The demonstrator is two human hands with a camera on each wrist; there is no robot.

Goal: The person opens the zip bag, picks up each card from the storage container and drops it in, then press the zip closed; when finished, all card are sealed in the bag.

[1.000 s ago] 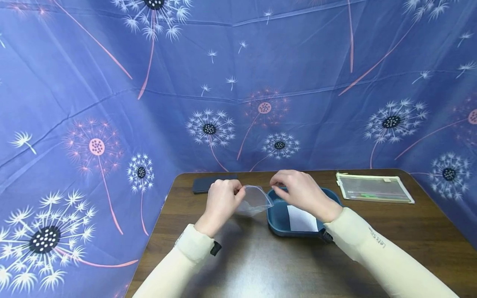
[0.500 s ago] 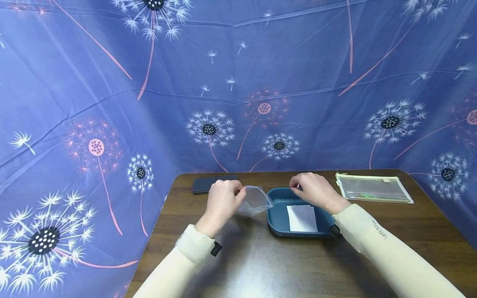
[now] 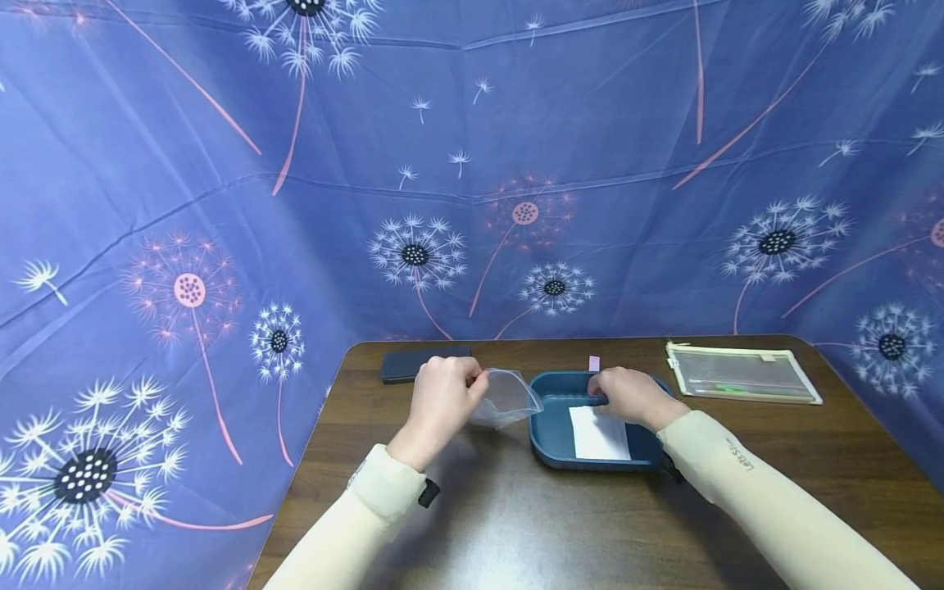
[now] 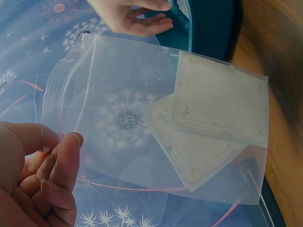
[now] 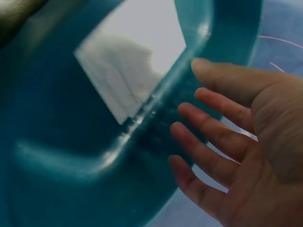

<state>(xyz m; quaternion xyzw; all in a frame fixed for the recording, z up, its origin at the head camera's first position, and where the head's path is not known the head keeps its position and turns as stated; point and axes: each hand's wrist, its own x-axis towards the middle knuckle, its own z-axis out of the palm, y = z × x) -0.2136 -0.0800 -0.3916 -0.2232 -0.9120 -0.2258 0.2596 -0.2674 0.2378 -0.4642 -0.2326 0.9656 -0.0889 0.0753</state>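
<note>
Extending from the left hand [image 3: 440,401], a clear bag [image 3: 509,397] holds cards [image 4: 221,98].

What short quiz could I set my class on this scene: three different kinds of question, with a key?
1. Which hand pinches the clear zip bag?
2. True or false: the right hand is clenched into a fist.
3. Fill in the blank: in the head view, the zippered mesh pouch lies to the ____ of the teal-blue tray.

Key:
1. The left hand.
2. False; its fingers are spread and relaxed.
3. Right.
</note>
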